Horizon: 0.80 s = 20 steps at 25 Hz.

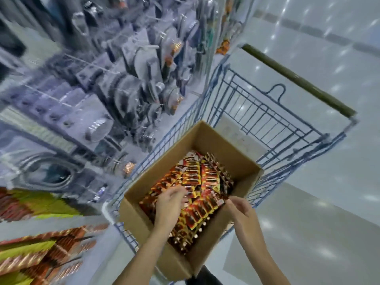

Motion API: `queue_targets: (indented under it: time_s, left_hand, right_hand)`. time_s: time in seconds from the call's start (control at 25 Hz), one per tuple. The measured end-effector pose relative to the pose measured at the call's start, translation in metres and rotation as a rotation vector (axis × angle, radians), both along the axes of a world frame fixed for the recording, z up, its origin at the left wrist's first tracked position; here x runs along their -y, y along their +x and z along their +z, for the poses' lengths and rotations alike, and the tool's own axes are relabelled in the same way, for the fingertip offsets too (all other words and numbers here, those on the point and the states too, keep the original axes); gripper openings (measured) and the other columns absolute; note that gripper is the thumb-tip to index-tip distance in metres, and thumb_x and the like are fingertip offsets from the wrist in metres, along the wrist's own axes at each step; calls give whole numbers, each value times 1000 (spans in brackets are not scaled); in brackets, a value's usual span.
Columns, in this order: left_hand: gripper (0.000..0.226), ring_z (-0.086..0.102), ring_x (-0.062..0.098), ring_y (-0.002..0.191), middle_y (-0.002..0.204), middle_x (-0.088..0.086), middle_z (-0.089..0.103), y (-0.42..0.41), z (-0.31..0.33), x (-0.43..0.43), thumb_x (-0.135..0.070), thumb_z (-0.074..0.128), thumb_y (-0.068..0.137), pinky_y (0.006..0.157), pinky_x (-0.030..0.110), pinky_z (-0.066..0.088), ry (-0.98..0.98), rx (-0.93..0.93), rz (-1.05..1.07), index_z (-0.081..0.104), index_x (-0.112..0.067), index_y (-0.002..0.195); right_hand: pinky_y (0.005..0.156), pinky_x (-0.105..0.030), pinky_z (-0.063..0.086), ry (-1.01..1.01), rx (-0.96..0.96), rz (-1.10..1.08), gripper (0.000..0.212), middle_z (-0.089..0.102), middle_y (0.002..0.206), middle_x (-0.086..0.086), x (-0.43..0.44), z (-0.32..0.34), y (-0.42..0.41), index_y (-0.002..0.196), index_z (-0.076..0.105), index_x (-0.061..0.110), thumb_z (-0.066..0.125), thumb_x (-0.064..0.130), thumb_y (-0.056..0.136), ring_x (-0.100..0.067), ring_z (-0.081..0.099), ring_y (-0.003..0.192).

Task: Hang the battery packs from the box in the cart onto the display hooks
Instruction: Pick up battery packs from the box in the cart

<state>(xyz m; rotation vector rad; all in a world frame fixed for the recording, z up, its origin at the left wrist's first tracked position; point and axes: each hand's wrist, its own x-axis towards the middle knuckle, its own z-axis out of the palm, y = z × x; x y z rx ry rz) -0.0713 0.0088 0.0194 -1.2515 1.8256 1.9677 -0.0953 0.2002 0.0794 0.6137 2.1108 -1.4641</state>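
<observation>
An open cardboard box (242, 161) stands in a blue wire cart (265, 112) and is filled with several red, black and gold battery packs (205, 177). My left hand (170, 204) is inside the box over the packs, its fingers curled on the top of one pack. My right hand (238, 206) reaches in from the right rim and pinches the edge of a pack near the box's right side. The display hooks (148, 64) on the shelving to the left are heavily blurred.
The cart's dark handle bar (298, 79) lies at the upper right over a shiny pale floor (318, 223). Blurred hanging goods fill the shelving at left. Red and green packaged goods (30, 249) sit at the lower left.
</observation>
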Motion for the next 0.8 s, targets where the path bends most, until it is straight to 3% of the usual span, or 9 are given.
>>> queue_targets:
  time_s: [0.24, 0.36, 0.48, 0.6, 0.8]
  left_hand:
    - [10, 73, 24, 92, 97, 8, 74, -114, -91, -63, -11, 67, 100, 87, 38, 60, 148, 212, -31, 74, -5, 102]
    - [13, 74, 31, 97, 104, 12, 76, -147, -149, -83, -15, 69, 98, 94, 49, 60, 80, 278, -84, 75, -9, 108]
    - [14, 75, 33, 97, 101, 12, 78, -165, -229, -97, -26, 74, 92, 93, 51, 60, -32, 335, -119, 78, -13, 96]
    - [23, 75, 29, 98, 107, 9, 78, -175, -235, -109, -29, 76, 90, 93, 47, 61, -90, 377, -74, 78, -15, 108]
    - [17, 72, 29, 97, 105, 11, 76, -171, -188, -110, -19, 67, 99, 91, 47, 61, -237, 326, -66, 76, -7, 108]
  right_hand:
    - [86, -27, 48, -15, 66, -48, 20, 71, 107, 8, -30, -17, -38, 111, 69, 26, 68, 38, 95, -8, 64, 103]
    - [91, -33, 51, -61, 102, -110, 12, 73, 97, 10, -34, -25, -47, 102, 73, 28, 70, 36, 94, -10, 66, 99]
    - [89, -31, 50, -104, 98, -171, 6, 76, 94, 14, -37, -33, -54, 100, 74, 28, 69, 30, 96, -7, 69, 96]
    - [88, -26, 51, -134, 117, -174, 8, 76, 98, 16, -38, -37, -57, 104, 72, 29, 68, 29, 97, 3, 68, 92]
    - [95, -29, 53, -75, 151, -165, 11, 74, 105, 15, -43, -43, -64, 108, 71, 33, 64, 33, 99, -1, 66, 100]
